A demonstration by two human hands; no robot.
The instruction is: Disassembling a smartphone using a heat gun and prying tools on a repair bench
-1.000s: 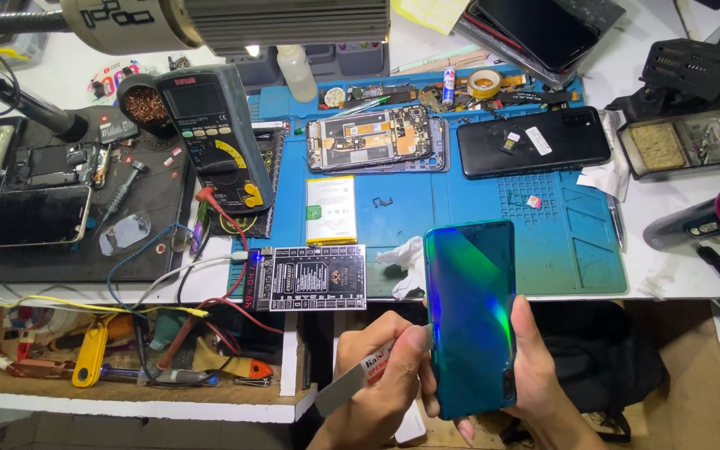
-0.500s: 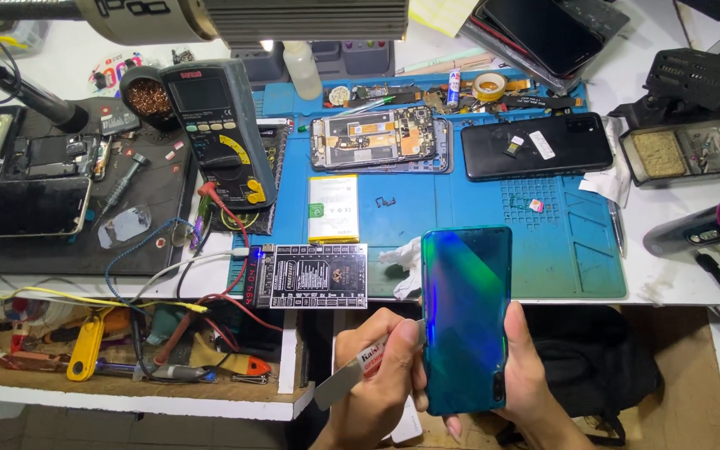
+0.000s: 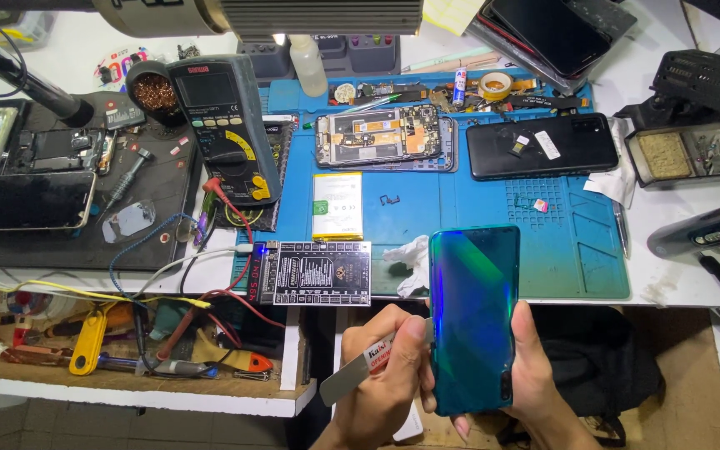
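Right hand [image 3: 535,383] grips blue-green phone [image 3: 472,321], back up, near the desk [image 3: 677,275] edge. Left hand [image 3: 389,379] holds metal pry blade [image 3: 360,375] at the phone's left seam. Back cover looks seated; separation apparently just starting.

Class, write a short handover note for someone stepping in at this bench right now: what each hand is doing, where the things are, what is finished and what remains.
Right hand: grips the blue-green phone back-up, over the bench's front edge.
Left hand: holds a thin metal opening tool, tip at the phone's left edge.
On the blue mat: an opened phone, a black phone, a loose battery, a black circuit board.
Done: tool set at the seam.
Left: the back cover looks still closed; work along the edge.
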